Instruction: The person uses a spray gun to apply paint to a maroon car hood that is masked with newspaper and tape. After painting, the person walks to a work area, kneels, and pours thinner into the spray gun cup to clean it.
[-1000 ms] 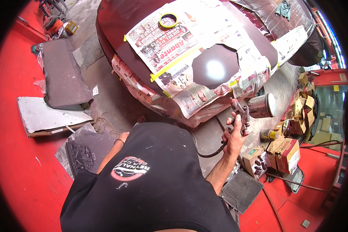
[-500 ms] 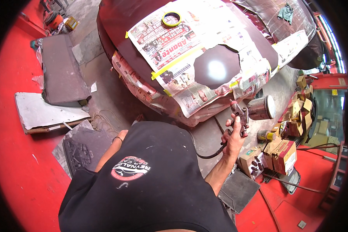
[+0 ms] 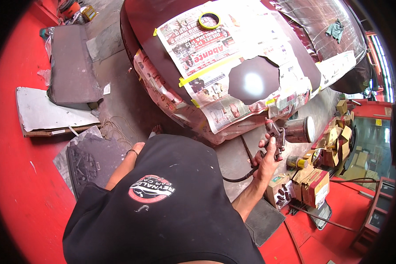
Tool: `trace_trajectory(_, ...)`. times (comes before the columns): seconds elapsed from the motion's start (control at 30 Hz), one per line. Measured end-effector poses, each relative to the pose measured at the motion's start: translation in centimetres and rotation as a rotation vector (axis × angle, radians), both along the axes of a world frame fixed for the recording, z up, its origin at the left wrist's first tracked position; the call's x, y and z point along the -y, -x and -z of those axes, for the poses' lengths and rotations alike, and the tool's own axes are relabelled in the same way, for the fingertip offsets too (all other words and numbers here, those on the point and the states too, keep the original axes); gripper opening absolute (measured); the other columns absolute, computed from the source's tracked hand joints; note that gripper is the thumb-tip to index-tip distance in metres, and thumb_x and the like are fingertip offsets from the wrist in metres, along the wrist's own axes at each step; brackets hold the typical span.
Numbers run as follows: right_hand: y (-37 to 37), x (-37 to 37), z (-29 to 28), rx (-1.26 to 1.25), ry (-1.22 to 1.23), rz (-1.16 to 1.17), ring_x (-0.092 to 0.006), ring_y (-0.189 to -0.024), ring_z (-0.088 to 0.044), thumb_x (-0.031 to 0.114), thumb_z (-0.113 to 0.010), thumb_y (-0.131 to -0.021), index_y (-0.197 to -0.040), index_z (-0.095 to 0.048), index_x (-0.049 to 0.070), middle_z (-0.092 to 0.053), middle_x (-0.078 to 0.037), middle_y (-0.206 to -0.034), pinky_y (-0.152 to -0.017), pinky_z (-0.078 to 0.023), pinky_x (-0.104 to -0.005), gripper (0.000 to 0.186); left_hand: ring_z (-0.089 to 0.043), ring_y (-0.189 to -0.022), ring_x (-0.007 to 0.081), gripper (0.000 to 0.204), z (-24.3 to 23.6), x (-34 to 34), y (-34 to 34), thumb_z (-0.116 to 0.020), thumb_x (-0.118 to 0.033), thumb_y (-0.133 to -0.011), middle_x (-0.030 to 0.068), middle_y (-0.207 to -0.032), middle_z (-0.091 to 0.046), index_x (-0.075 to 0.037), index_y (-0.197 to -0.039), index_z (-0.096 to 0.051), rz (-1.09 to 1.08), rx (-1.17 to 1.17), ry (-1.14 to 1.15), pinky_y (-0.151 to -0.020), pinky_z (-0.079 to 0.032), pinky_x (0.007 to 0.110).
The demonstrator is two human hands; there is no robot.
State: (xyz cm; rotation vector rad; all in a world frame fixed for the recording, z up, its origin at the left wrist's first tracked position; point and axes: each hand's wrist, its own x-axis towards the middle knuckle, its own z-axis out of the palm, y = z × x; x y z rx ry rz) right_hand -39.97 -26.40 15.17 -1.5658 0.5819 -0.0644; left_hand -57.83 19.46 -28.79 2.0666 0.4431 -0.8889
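My right hand point(image 3: 268, 156) is shut on a metal spray gun point(image 3: 275, 134) with a cylindrical cup point(image 3: 297, 130) and a black hose point(image 3: 235, 178). The gun is just in front of a dark maroon car's point(image 3: 141, 20) end, masked with newspaper point(image 3: 189, 39) and yellow tape. An irregular opening in the paper shows a bare maroon patch point(image 3: 248, 72) with a bright reflection. A yellow tape roll point(image 3: 209, 20) lies on the paper. My left hand point(image 3: 136, 148) hangs beside my black shirt, its fingers mostly hidden.
On the left, flat panels point(image 3: 72, 66) and a white board point(image 3: 53, 114) lie by a red wall point(image 3: 13, 185), near coiled rope point(image 3: 116, 132). On the right are cardboard boxes point(image 3: 312, 185), a yellow can point(image 3: 297, 162), glass panes and hoses. A green rag point(image 3: 334, 31) rests on the covered car.
The view has shifted slightly, putting the car further right and the left-side panels higher in the picture. My right hand still grips the spray gun at about the same place before the car.
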Motion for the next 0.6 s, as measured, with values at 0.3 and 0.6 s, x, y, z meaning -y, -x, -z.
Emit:
trace_trajectory(0.3,0.1,-0.3,-0.2,0.005,0.006,0.009,-0.0042,-0.041,-0.035,0.041,-0.064,-0.104,-0.128,-0.062,0.005,-0.063,-0.002,-0.088,-0.037,-0.026,-0.0230,0.043,-0.066,-0.118,0.0417,0.046,-0.1,0.7,-0.3,-0.058,-0.044,-0.094,0.0256,-0.120,-0.069,-0.006,-0.114,-0.074,0.075,-0.040,-0.095,-0.094,-0.053,0.048)
trace_trajectory(0.6,0.3,-0.1,-0.1,0.014,0.004,0.005,-0.0041,-0.041,-0.035,0.041,-0.064,-0.104,-0.129,-0.061,0.004,-0.063,-0.003,-0.089,-0.037,-0.027,-0.0226,0.045,-0.070,-0.110,0.0373,0.046,0.5,0.5,-0.3,-0.056,-0.045,-0.097,0.0242,-0.114,-0.073,-0.005,-0.114,-0.073,0.068,-0.023,-0.055,-0.092,-0.052,0.045)
